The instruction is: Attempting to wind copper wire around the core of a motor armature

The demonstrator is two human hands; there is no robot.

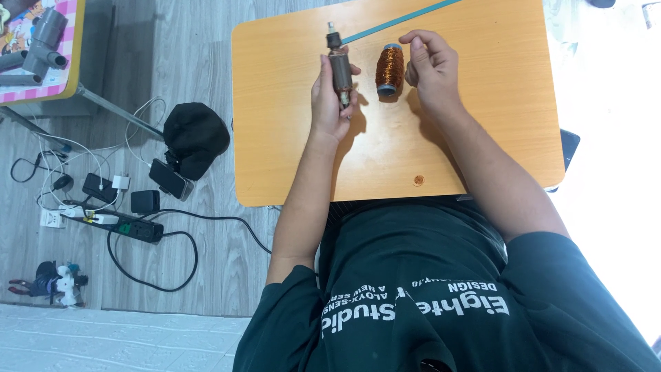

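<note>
My left hand [330,100] grips a dark cylindrical motor rotor [339,69] upright over the orange wooden table [482,138], its shaft pointing away from me. A spool of copper wire [390,69] lies on the table just to the right of the rotor. My right hand [432,65] rests beside the spool with its fingers curled, thumb and forefinger pinched together near the spool's far end; a fine wire between them is too thin to see. A teal strip [396,22] runs from the rotor's tip toward the table's far edge.
On the floor at left lie a black cap [196,134], a phone [170,179], chargers, a power strip [127,227] and loose cables. A second small table with grey pipe pieces [38,48] stands at the far left. A dark object [569,148] pokes out under the table's right edge.
</note>
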